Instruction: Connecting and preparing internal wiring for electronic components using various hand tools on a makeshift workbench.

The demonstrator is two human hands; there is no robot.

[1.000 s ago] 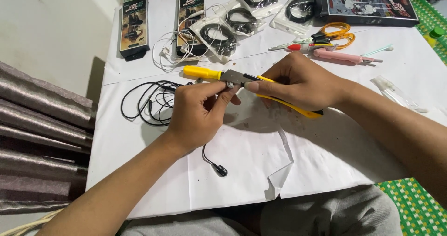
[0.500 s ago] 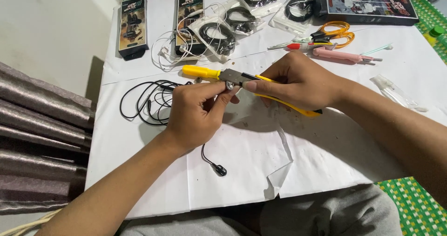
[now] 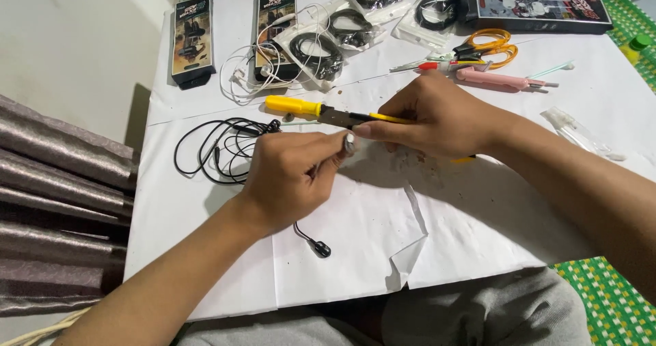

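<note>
White paper covers your surface (image 3: 478, 223), with boxes, bagged cables and scissors (image 3: 488, 45) along the far edge. Your right hand (image 3: 437, 117) grips yellow-handled pliers (image 3: 328, 112) at mid-surface. Your left hand (image 3: 294, 175) pinches a small earbud part (image 3: 350, 143) just below the pliers; black cable (image 3: 219, 148) lies coiled beside it.

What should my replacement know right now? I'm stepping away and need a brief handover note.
Left hand pinches a small metal earphone part at its fingertips; the black earphone cable trails from it, one earbud lying loose on the white paper.
Right hand grips the yellow-handled pliers beside that part.
Done: cable unpacked.
Left: work on the part; scissors untouched.
</note>
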